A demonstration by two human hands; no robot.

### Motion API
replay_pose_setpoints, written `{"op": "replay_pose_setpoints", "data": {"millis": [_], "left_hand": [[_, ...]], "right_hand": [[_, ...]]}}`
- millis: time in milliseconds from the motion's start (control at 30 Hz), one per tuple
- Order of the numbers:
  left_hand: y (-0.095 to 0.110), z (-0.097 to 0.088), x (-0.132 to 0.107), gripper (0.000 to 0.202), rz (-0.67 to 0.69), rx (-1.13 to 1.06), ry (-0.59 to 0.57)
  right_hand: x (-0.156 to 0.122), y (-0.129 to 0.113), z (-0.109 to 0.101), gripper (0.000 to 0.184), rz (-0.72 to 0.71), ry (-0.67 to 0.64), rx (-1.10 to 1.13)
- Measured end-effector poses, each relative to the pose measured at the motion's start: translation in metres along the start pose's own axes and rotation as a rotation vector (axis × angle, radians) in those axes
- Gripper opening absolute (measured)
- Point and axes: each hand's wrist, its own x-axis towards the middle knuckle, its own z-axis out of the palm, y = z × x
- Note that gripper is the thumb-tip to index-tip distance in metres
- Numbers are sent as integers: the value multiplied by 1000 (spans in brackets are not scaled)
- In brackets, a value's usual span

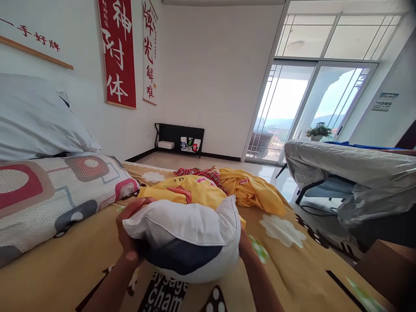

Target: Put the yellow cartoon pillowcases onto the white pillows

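Observation:
A white pillow (191, 221) with piped edges and a dark navy patch is in front of me, over the bed. My left hand (127, 227) grips its left end, thumb and fingers closed around the corner. At the pillow's right side is my right hand (243, 240), pressed against the edge, its fingers mostly hidden behind the fabric. Just beyond the pillow lies a crumpled yellow cloth (263, 190) with printed figures, and a red checked cloth (208, 174) is bunched with it. Underneath spreads a tan bedsheet (276, 268) with white flower shapes and printed lettering.
Along the left are a patterned pillow (84, 190) and a plain white pillow (35, 117). A plastic-covered table (351, 160) with a potted plant (319, 131) stands right, above a cardboard box (383, 268). A low black rack (182, 130) is against the far wall.

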Motion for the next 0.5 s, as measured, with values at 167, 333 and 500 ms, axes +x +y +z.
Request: {"op": "replay_pose_setpoints", "data": {"millis": [167, 333, 500], "left_hand": [[8, -8, 15, 64, -316, 86, -476], [37, -33, 34, 41, -577, 409, -728], [52, -52, 31, 44, -699, 510, -633]], "right_hand": [[3, 9, 0, 38, -4, 0, 6], [4, 1, -9, 41, 31, 0, 26], [-5, -12, -46, 44, 57, 80, 26]]}}
